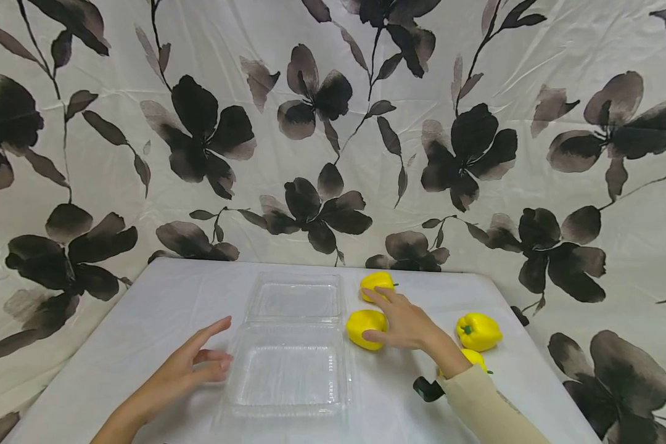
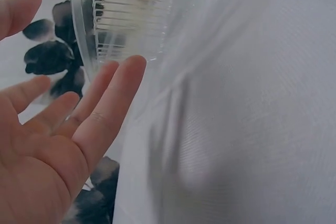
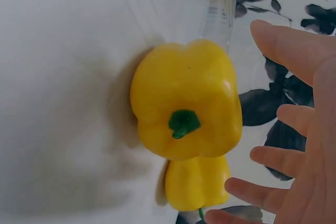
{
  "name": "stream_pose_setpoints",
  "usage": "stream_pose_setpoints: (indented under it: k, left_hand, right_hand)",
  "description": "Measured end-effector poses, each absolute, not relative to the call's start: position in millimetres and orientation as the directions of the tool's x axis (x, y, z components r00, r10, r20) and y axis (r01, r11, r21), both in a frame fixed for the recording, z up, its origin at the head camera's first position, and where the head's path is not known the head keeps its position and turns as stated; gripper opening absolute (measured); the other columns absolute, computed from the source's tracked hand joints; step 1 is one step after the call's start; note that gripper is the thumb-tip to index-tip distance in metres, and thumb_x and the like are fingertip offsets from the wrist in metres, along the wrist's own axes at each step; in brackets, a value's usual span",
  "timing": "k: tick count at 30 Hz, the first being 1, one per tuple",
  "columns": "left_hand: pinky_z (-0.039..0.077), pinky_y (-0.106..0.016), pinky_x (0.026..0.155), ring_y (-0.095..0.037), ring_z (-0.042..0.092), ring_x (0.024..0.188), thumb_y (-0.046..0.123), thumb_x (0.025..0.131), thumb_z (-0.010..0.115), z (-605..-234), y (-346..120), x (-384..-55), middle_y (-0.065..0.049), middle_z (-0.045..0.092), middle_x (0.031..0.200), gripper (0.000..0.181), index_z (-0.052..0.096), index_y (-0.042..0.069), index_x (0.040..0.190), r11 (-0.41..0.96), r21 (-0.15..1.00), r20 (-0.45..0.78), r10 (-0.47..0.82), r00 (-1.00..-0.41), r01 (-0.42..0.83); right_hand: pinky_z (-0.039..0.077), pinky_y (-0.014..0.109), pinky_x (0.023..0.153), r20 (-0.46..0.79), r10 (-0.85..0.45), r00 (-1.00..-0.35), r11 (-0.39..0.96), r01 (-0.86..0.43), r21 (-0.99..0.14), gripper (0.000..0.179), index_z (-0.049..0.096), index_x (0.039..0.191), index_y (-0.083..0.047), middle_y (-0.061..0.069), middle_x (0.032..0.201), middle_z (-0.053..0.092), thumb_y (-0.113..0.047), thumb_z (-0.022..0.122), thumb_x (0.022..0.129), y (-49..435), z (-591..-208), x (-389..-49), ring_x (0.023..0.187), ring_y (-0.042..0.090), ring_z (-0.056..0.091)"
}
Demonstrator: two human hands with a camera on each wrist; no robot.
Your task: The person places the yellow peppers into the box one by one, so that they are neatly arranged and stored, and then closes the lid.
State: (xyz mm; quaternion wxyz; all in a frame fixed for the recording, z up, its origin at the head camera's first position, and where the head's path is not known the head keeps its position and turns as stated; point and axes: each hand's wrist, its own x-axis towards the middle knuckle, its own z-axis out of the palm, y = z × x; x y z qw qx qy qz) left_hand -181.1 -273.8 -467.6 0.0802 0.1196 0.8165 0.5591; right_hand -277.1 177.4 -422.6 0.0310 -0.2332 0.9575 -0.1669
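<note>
A clear plastic clamshell container (image 1: 285,414) lies unfolded on the white table. Beside its left edge, my left hand (image 1: 191,364) is held with its fingers spread and nothing in them; the left wrist view shows its fingertips near the container's ribbed wall (image 2: 84,19). Over on the other side, my right hand (image 1: 407,324) hovers above a yellow bell pepper (image 1: 361,330), fingers apart. This pepper shows its green stem in the right wrist view, with another yellow bell pepper (image 3: 194,182) behind it. In the head view that farther pepper is partly covered by my fingers.
To the right of my right arm lies one yellow bell pepper (image 1: 481,333), and another pepper (image 1: 474,357) is partly hidden by the wrist. A small black object (image 1: 427,390) shows at the sleeve. Behind the table hangs a floral cloth (image 1: 322,142).
</note>
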Motion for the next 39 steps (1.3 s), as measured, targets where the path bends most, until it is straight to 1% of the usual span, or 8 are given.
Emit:
stream_pose_setpoints:
  k: [4,8,13,22,28,31,34,39]
  left_hand:
    - [0.062,-0.031,0.092,-0.016,0.066,0.124,0.019,0.1,0.076,-469,-274,-180,-0.009,0.026,0.171,0.081,0.031,0.033,0.166,0.321,0.942,-0.008,0.303,-0.953,0.094]
    - [0.061,-0.03,0.093,-0.021,0.066,0.126,0.02,0.1,0.076,-470,-275,-180,-0.013,0.034,0.167,0.08,0.032,0.033,0.165,0.32,0.945,-0.036,0.305,-0.952,0.067]
    - [0.061,-0.029,0.092,-0.021,0.065,0.127,0.02,0.1,0.075,-472,-276,-180,-0.018,0.035,0.164,0.079,0.032,0.026,0.166,0.318,0.947,-0.065,0.306,-0.95,0.038]
    - [0.063,-0.033,0.092,-0.018,0.066,0.127,0.013,0.102,0.072,-477,-276,-179,-0.008,0.026,0.17,0.073,0.035,0.015,0.165,0.266,0.956,0.018,0.377,-0.926,0.127]
    - [0.064,-0.036,0.092,-0.024,0.067,0.127,0.008,0.103,0.069,-479,-281,-179,0.014,0.034,0.165,0.062,0.044,0.017,0.159,0.231,0.951,0.09,0.432,-0.897,0.206]
    - [0.063,-0.034,0.093,-0.025,0.068,0.126,0.006,0.103,0.069,-481,-283,-180,0.018,0.035,0.164,0.059,0.047,0.014,0.157,0.235,0.939,0.124,0.455,-0.882,0.253]
    - [0.061,-0.028,0.095,-0.025,0.069,0.124,0.007,0.102,0.071,-481,-285,-181,0.016,0.036,0.164,0.057,0.051,0.011,0.154,0.257,0.923,0.139,0.467,-0.873,0.284]
    - [0.057,-0.025,0.097,-0.024,0.068,0.125,0.008,0.101,0.073,-483,-286,-182,0.002,0.038,0.166,0.053,0.055,0.007,0.151,0.279,0.917,0.126,0.476,-0.87,0.285]
  right_hand:
    - [0.05,0.071,0.102,0.011,-0.468,-0.884,0.832,-0.445,-0.332,0.087,0.041,0.164,-0.025,0.013,0.17,0.036,-0.057,0.075,0.092,176,-426,-278,0.144,0.044,0.045]
    - [0.049,0.07,0.105,0.0,-0.473,-0.881,0.832,-0.447,-0.328,0.086,0.041,0.164,-0.025,0.013,0.169,0.037,-0.056,0.076,0.092,173,-427,-279,0.146,0.044,0.045]
    - [0.048,0.072,0.106,-0.017,-0.472,-0.882,0.836,-0.442,-0.325,0.086,0.041,0.165,-0.027,0.015,0.169,0.037,-0.055,0.077,0.092,171,-426,-278,0.147,0.045,0.043]
    - [0.046,0.073,0.108,-0.03,-0.485,-0.874,0.832,-0.45,-0.324,0.086,0.04,0.165,-0.028,0.015,0.169,0.037,-0.054,0.078,0.092,169,-429,-280,0.149,0.044,0.042]
    - [0.047,0.072,0.107,-0.034,-0.495,-0.868,0.826,-0.459,-0.326,0.085,0.04,0.165,-0.028,0.015,0.169,0.036,-0.055,0.077,0.093,169,-432,-282,0.15,0.044,0.041]
    - [0.046,0.072,0.108,-0.034,-0.497,-0.867,0.825,-0.46,-0.329,0.085,0.04,0.165,-0.027,0.014,0.169,0.037,-0.055,0.077,0.093,170,-433,-281,0.15,0.044,0.041]
    - [0.047,0.072,0.107,-0.028,-0.5,-0.866,0.822,-0.464,-0.331,0.085,0.041,0.165,-0.027,0.014,0.168,0.038,-0.054,0.077,0.093,170,-434,-281,0.149,0.044,0.042]
    - [0.047,0.071,0.108,-0.025,-0.504,-0.863,0.819,-0.468,-0.333,0.082,0.042,0.164,-0.028,0.013,0.167,0.04,-0.049,0.078,0.093,170,-434,-280,0.148,0.042,0.043]
